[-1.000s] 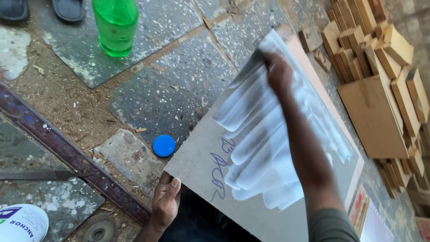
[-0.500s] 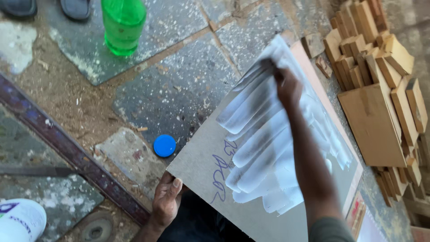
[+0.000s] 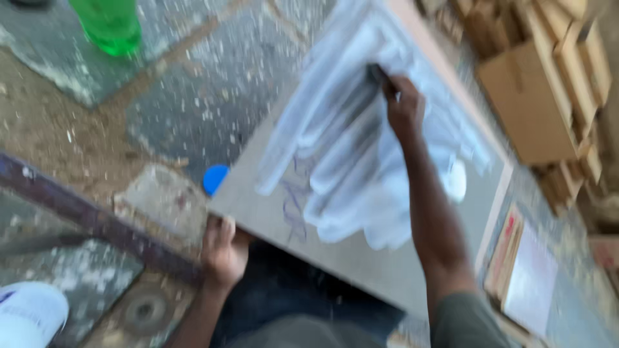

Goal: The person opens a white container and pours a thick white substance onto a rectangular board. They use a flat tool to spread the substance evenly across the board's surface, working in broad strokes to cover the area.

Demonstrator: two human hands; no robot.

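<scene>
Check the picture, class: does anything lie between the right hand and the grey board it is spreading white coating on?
Nothing visible does. The right hand rests directly on the board, among the white streaks.

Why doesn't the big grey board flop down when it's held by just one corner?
The board looks stiff: its edges stay straight though the left hand grips only a corner. It seems thin, so probably light for its size. The white smears under the right hand look wet, so that face may be slippery.
</scene>
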